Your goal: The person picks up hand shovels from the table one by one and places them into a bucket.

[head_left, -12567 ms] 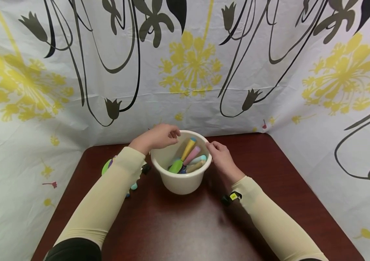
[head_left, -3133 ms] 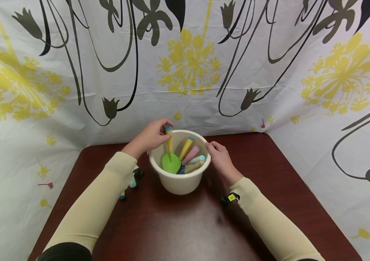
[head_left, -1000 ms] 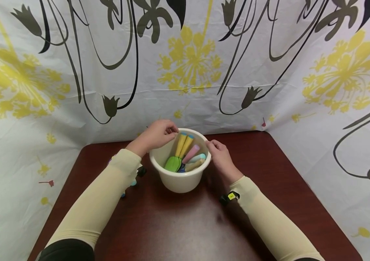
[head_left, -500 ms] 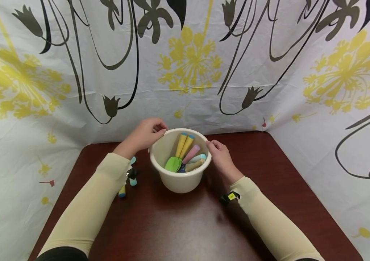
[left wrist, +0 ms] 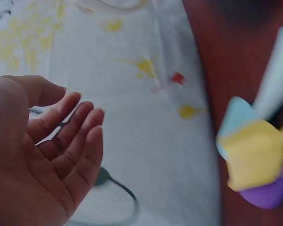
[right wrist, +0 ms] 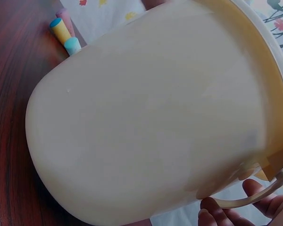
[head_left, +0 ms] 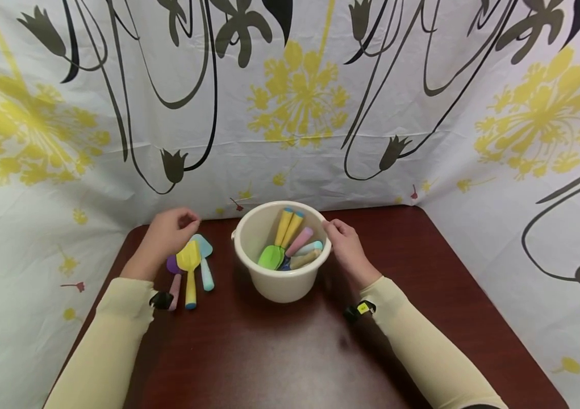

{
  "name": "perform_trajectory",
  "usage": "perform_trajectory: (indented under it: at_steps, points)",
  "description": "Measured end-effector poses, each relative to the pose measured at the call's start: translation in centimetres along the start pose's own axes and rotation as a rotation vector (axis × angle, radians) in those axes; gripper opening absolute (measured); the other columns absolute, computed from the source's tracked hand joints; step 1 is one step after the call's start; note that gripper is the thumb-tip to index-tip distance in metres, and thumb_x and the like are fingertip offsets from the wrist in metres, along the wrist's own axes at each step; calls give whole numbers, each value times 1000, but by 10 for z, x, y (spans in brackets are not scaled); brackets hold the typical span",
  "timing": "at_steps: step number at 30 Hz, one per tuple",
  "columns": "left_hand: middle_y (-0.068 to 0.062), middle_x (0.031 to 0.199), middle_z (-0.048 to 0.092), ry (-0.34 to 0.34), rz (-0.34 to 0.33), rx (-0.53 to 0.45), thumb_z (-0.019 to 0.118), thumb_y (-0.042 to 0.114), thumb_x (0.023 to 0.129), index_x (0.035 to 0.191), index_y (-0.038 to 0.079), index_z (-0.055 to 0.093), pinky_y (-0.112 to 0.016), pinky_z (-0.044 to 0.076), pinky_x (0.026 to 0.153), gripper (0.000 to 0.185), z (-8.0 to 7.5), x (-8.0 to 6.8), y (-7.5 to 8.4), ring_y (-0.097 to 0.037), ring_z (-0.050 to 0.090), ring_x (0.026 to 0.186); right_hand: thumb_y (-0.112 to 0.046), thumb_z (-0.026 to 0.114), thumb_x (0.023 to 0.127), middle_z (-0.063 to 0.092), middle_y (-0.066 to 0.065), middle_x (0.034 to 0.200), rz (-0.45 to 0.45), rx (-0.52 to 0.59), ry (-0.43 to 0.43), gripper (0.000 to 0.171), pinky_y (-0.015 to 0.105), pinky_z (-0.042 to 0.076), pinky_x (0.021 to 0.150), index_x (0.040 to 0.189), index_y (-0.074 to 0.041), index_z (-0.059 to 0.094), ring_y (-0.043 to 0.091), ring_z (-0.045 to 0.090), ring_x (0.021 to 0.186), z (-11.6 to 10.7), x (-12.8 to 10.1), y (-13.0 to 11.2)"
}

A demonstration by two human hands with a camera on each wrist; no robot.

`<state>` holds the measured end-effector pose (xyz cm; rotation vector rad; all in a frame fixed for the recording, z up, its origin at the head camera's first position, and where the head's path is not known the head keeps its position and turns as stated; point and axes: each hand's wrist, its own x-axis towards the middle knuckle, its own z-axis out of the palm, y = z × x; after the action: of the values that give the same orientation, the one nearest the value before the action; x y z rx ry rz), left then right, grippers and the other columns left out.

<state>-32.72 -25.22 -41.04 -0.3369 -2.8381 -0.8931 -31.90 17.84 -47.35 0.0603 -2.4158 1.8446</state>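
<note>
— Three toy tools lie on the table (head_left: 290, 363) left of the bucket (head_left: 282, 284): yellow shovel (head_left: 189, 267), light blue tool (head_left: 204, 260), purple tool (head_left: 173, 272). Position relative to hands?

— Left hand (head_left: 167, 234) hovers just above their heads, fingers loosely curved, palm bare, gripping nothing. Right hand (head_left: 346, 247) rests against the bucket's right rim, fingers curled at its handle (right wrist: 254, 197).

— Bucket contents, counted?

— Five handles show: two yellow handles (head_left: 290, 224), one pink handle (head_left: 301, 240), one pale blue handle (head_left: 311, 248), one beige handle (head_left: 306, 260). One green scoop head (head_left: 271, 258) visible; other heads hidden.

— Arm pose?

— Both forearms in cream sleeves (head_left: 116, 335), reaching forward over the table; left angled outward, right angled inward to the bucket.
</note>
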Motion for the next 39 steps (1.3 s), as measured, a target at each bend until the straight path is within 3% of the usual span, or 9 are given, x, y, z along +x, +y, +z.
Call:
perform_trajectory:
  at_steps: [7, 12, 17, 24, 35, 39]
  points:
    - [-25, 123, 72, -78, -200, 52, 64, 30, 110, 129, -1, 70, -57, 57, 88, 36, 9, -38, -42, -40, 67, 105, -56, 55, 112, 68, 11, 93, -1, -5, 8, 52, 46, 57, 83, 102, -7, 67, 22, 66, 84, 1, 1, 1]
    - [-28, 124, 68, -142, -333, 45, 63, 30, 107, 138, -8, 62, -57, 57, 88, 49, 21, -59, -63, -40, 65, 104, -55, 56, 112, 68, 11, 92, -1, 3, 12, 51, 37, 56, 78, 102, -6, 68, 22, 65, 84, 1, 1, 2]
    - [-29, 120, 66, -173, -412, 62, 63, 33, 106, 142, -12, 56, -57, 56, 89, 58, 32, -73, -76, -41, 62, 102, -55, 56, 112, 67, 10, 92, -9, 8, 11, 51, 30, 53, 74, 102, -7, 68, 22, 65, 83, 1, 1, 2]
    - [-29, 118, 65, -215, -458, 27, 65, 38, 105, 142, -13, 53, -56, 56, 89, 64, 38, -83, -84, -40, 62, 103, -54, 56, 113, 68, 10, 91, -3, 12, 9, 51, 28, 53, 74, 103, -6, 69, 22, 65, 84, 0, 0, 0]
    - [-33, 126, 64, -263, -501, -16, 67, 41, 105, 146, -14, 47, -60, 56, 95, 72, 46, -102, -81, -42, 64, 108, -54, 57, 112, 68, 9, 91, 4, 22, 14, 50, 28, 54, 73, 100, -7, 68, 22, 66, 83, 1, -1, 1]
    - [-33, 124, 64, -266, -494, -9, 70, 42, 104, 143, -14, 50, -58, 56, 92, 71, 50, -105, -77, -41, 62, 105, -55, 57, 112, 68, 10, 91, 2, 15, 20, 50, 28, 53, 74, 100, -8, 68, 22, 65, 84, 1, 0, 1]
